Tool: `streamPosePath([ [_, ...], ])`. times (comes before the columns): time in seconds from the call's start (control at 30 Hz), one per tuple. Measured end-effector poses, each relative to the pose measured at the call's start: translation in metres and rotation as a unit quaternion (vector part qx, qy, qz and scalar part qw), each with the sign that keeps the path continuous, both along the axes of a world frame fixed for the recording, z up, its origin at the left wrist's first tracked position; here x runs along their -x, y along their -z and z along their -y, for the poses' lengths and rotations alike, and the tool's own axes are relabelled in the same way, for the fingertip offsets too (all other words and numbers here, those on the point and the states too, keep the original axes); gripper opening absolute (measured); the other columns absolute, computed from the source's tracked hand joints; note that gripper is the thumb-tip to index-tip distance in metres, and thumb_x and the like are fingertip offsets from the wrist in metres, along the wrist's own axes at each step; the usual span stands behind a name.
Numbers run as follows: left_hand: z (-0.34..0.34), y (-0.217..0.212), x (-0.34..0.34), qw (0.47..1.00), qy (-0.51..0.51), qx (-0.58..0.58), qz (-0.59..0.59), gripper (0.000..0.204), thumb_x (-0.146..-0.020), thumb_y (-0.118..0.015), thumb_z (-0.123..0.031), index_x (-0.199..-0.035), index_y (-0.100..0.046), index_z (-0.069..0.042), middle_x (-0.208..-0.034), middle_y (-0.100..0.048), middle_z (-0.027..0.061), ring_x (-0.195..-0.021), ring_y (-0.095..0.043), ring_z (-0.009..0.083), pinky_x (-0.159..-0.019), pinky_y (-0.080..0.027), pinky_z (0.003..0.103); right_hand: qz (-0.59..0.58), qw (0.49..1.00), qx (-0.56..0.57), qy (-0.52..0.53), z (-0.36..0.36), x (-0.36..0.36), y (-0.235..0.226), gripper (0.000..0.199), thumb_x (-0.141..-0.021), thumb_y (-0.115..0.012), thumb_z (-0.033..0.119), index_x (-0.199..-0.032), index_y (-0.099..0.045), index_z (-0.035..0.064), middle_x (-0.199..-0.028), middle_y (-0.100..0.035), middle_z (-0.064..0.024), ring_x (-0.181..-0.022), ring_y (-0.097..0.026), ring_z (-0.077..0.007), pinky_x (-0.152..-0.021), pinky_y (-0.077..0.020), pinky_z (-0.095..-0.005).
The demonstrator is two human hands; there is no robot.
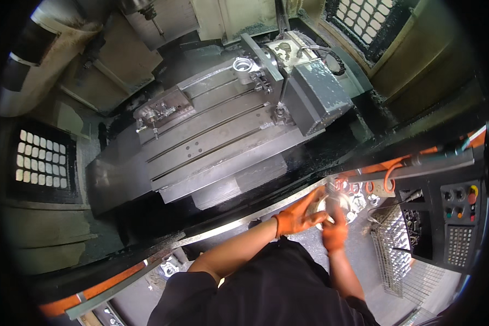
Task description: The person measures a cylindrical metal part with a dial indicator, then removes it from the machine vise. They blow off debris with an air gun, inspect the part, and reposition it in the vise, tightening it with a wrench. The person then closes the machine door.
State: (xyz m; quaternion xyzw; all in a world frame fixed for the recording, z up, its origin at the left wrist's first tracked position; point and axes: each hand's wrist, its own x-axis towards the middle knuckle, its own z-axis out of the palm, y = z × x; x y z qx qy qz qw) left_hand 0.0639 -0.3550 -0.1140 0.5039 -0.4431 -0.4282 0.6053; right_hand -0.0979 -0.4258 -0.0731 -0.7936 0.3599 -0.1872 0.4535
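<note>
My left hand (299, 216), in an orange glove, is closed on the side of a silvery round metal part (327, 204) in front of the machine's front edge. Against that part's right side is my right hand (336, 231), also orange-gloved; motion smears its fingers. A dark blurred shape (332, 196) crosses the top of the part, and I cannot tell whether it is a tool or gloved fingers. More shiny metal pieces (358, 202) lie just beyond, close to several orange-red rings (354, 187).
Ahead is a slotted machine table (217, 122) with a small clamping fixture (155, 115) and a ring-shaped casting (243, 66) mounted by a grey block (318, 95). At right are a wire basket (388, 250), a control panel (459, 217) and an orange hose (388, 176).
</note>
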Motion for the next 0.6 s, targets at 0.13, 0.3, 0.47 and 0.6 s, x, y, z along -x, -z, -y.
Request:
streamPosePath([
  [0.13, 0.038, 0.058, -0.086, 0.887, -0.203, 0.023, -0.414, 0.026, -0.109, -0.06, -0.027, -0.124, -0.062, -0.007, -0.102, -0.061, 0.0012, -0.084, -0.061, 0.0102, -0.072, -0.051, 0.027, 0.061, 0.953, 0.209, -0.212, 0.033, -0.156, 0.023, 0.058, -0.086, -0.071, 0.012, -0.14, -0.056, -0.0006, -0.133, -0.065, -0.0254, -0.113, -0.065, -0.046, -0.098, -0.0531, -0.0511],
  [0.3, 0.052, 0.083, -0.254, 0.919, -0.349, 0.005, -0.18, 0.041, -0.102, -0.071, -0.028, -0.132, -0.064, -0.001, -0.1, -0.073, 0.0086, -0.089, -0.068, 0.0157, -0.081, -0.056, 0.032, 0.016, 0.926, 0.325, -0.192, 0.112, -0.226, -0.016, 0.055, -0.092, -0.069, 0.016, -0.141, -0.056, -0.0043, -0.129, -0.066, -0.0282, -0.114, -0.063, -0.0481, -0.101, -0.0501, -0.0517],
  [0.47, 0.088, 0.093, -0.353, 0.961, -0.24, -0.069, -0.115, 0.037, -0.1, -0.068, -0.009, -0.136, -0.064, -0.009, -0.099, -0.067, 0.0001, -0.079, -0.061, 0.0095, -0.069, -0.049, 0.025, 0.001, 0.861, 0.509, -0.025, 0.209, -0.241, -0.028, 0.044, -0.1, -0.062, 0.014, -0.139, -0.059, -0.0053, -0.132, -0.066, -0.0273, -0.121, -0.063, -0.0451, -0.107, -0.0479, -0.0497],
  [0.6, 0.113, 0.108, -0.37, 0.973, -0.215, -0.014, -0.081, 0.038, -0.097, -0.07, -0.007, -0.135, -0.065, -0.009, -0.097, -0.064, -0.0036, -0.082, -0.057, 0.0074, -0.071, -0.047, 0.024, -0.04, 0.832, 0.552, -0.048, 0.239, -0.265, -0.002, 0.043, -0.099, -0.065, 0.015, -0.137, -0.061, -0.0041, -0.128, -0.068, -0.0237, -0.121, -0.063, -0.0425, -0.107, -0.0479, -0.0505],
])
